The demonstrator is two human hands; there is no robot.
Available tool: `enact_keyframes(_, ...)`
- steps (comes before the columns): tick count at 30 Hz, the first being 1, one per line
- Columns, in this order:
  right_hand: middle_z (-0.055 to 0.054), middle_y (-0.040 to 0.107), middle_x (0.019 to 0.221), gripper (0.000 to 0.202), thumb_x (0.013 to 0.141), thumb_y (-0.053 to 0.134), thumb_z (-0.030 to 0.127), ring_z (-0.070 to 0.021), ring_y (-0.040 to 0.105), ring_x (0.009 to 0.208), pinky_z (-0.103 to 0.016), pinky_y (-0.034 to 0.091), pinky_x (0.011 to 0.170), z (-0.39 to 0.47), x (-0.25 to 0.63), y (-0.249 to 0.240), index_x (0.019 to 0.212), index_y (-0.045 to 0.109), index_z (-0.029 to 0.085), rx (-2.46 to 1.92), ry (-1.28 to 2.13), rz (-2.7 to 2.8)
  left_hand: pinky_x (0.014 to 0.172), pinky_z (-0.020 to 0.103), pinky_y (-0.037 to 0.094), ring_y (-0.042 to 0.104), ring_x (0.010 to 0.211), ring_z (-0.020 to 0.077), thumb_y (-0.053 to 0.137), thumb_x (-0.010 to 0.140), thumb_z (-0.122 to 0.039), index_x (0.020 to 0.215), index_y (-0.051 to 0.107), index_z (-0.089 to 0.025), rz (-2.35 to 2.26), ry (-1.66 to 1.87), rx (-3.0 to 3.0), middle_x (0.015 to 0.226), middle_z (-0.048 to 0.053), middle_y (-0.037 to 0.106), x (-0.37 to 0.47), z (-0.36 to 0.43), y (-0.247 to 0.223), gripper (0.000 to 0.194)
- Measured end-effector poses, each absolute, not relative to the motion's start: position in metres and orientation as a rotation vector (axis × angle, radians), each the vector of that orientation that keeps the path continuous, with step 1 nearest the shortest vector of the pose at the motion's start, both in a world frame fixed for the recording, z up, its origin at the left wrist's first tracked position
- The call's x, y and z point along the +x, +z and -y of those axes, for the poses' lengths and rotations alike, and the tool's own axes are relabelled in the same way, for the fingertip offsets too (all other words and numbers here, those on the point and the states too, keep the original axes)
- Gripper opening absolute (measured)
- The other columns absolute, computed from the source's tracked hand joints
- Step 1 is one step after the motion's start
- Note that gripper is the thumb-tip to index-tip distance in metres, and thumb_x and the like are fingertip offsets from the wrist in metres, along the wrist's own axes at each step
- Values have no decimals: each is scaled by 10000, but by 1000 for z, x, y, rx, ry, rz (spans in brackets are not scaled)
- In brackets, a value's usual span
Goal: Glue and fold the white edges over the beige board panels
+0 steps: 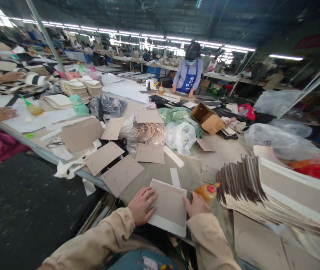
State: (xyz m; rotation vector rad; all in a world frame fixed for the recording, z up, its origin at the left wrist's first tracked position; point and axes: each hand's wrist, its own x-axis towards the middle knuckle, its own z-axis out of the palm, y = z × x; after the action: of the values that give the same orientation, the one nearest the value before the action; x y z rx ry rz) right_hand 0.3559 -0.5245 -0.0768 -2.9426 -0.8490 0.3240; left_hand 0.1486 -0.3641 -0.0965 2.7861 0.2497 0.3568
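Observation:
A grey-beige board with a white border (169, 205) lies at the table's front edge. My left hand (143, 205) rests on its left side, fingers spread. At the board's right edge is my right hand (198, 204), with the thumb along the edge and the other fingers bent beside a yellow glue bottle with a red-orange tip (206, 191). The bottle lies on its side; whether those fingers hold it is unclear. Just behind the board is a white strip (174, 177). Loose grey-beige boards (123, 174) lie to the left.
Layered pieces (295, 187) are piled at the right. Further back stand an open cardboard box (207, 118), a white plastic bag (181, 138) and bagged round pieces (150, 132). A person in a blue apron (188, 75) works across the table; another person's hands (0, 113) are at the left.

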Motion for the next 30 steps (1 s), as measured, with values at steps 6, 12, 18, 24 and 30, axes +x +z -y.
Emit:
enact_keyframes(6,-119,577,1093,391,875,453,408,-255,571,997,-333,436,797,517,353,-74,1159,542,155,-3006,402,827,1036,536,317,373,1223,309,518,801,-336,1259,465,-172,-252,354,2788,1267,123,481,149,364,-96,489)
enact_keyframes(12,-122,603,1027,408,886,414,471,-262,604,921,-341,449,726,515,351,-76,1103,547,152,-3012,351,799,1044,538,304,364,1227,312,508,806,-336,1262,461,-167,-248,309,2800,1271,122,475,150,364,-96,488)
enact_keyframes(18,-113,644,895,374,894,419,430,-262,638,810,-345,458,657,507,348,-76,1090,517,128,-3019,398,724,1041,533,309,368,1217,310,519,798,-333,1256,466,-163,-243,320,2808,1259,122,480,152,364,-98,491)
enact_keyframes(24,-108,649,959,395,891,437,421,-246,636,861,-325,461,688,510,348,-81,1158,489,134,-2938,365,711,1026,534,332,379,1209,309,515,801,-335,1245,479,-169,-237,372,2799,1242,126,491,152,364,-96,474)
enact_keyframes(30,-128,661,925,497,884,421,482,-264,648,828,-335,465,675,507,350,-81,1229,445,125,-2980,353,644,1027,537,329,380,1207,315,503,809,-341,1247,478,-161,-230,367,2804,1242,132,487,152,364,-95,474)
